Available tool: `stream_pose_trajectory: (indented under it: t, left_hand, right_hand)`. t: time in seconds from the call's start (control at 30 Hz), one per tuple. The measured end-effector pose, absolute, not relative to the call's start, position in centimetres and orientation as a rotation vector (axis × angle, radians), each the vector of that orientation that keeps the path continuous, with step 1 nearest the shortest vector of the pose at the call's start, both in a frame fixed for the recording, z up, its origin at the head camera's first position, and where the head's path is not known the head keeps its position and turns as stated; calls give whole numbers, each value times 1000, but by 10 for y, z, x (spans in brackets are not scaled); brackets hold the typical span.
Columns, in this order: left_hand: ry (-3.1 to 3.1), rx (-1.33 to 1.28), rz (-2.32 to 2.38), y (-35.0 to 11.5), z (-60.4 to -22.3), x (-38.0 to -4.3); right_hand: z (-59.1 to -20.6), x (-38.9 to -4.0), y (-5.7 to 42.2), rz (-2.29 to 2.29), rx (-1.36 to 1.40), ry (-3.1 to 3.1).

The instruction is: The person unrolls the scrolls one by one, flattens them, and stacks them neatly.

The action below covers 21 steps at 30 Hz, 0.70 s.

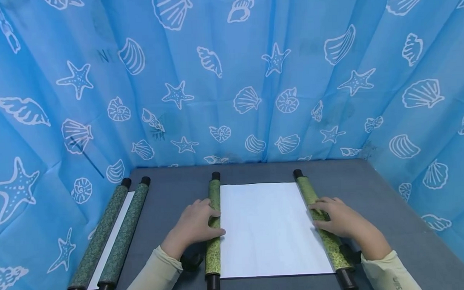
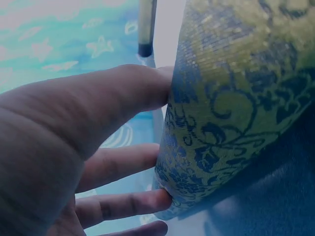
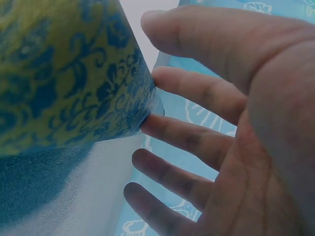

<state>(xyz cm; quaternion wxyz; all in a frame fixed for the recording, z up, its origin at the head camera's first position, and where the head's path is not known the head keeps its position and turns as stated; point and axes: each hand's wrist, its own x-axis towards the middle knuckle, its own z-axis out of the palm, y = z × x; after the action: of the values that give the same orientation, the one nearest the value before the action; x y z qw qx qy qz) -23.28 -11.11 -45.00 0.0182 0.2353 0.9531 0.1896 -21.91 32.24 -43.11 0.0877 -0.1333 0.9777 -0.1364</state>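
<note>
A hanging scroll lies spread on the table, its white paper (image 1: 269,229) flat between two rolled ends of yellow-green patterned brocade. At the left roll (image 1: 215,190), my left hand (image 1: 194,222) rests with thumb and fingers reaching across it. The left wrist view shows that thumb (image 2: 123,88) and the fairly straight fingers against the brocade (image 2: 231,113). My right hand (image 1: 337,217) touches the right roll (image 1: 304,187) from its outer side. In the right wrist view, extended fingertips (image 3: 157,123) meet the brocade (image 3: 74,73), and the lower fingers stand apart from it.
A second scroll with dark green rolls (image 1: 123,232) lies at the left, a narrow white strip showing between them. Black knobs cap the roll ends. The grey table (image 1: 176,185) backs onto a blue curtain (image 1: 230,89) with white shells and starfish.
</note>
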Motion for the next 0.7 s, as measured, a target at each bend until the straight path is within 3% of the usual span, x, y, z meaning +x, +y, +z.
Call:
stream_pose_trajectory:
  t: [0.7]
  left_hand:
    - [2827,821,716,-117,-446,-234]
  right_hand:
    - [-429,-219,319,-268,-295,2940]
